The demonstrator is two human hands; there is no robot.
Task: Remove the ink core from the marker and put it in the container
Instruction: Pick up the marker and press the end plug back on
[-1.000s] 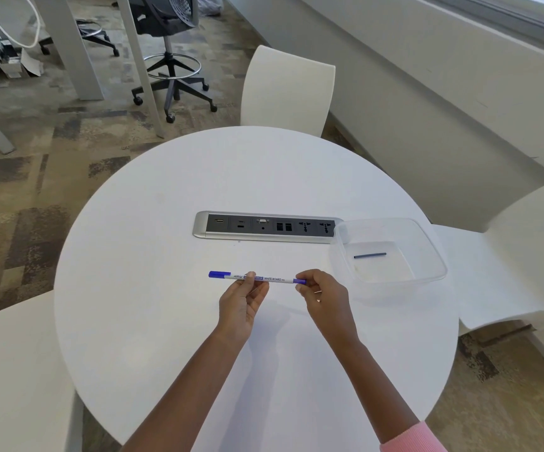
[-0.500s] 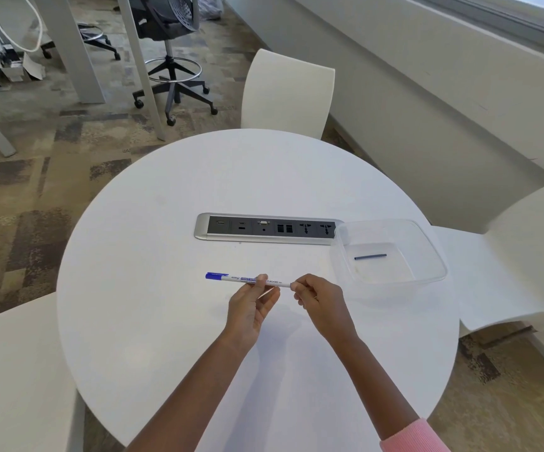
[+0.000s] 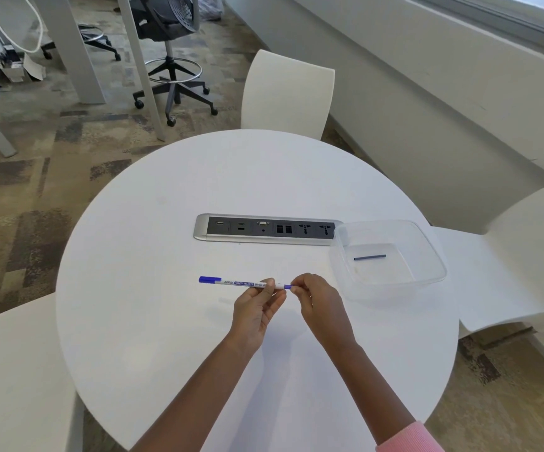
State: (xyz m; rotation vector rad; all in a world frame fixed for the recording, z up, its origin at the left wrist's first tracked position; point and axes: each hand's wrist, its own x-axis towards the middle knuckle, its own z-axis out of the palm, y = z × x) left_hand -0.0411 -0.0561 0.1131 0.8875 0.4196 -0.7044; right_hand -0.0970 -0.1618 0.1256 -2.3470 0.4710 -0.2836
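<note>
A thin white marker (image 3: 238, 282) with a blue cap at its left end is held level above the round white table (image 3: 166, 321). My left hand (image 3: 256, 305) pinches the barrel near its right end. My right hand (image 3: 316, 301) grips the small blue piece at the marker's right tip with its fingertips. A clear plastic container (image 3: 427, 252) stands to the right of my hands, and a dark ink core (image 3: 370, 257) lies on its floor.
A silver power and socket strip (image 3: 264, 229) is set into the table behind my hands. White chairs stand at the far side (image 3: 288, 93), at the right (image 3: 525, 256) and at the near left (image 3: 13, 370). A black office chair (image 3: 166, 44) is on the carpet beyond.
Both hands have stayed on the marker. My left hand slid toward the marker's right end, and the blue tip piece now shows between the two hands.
</note>
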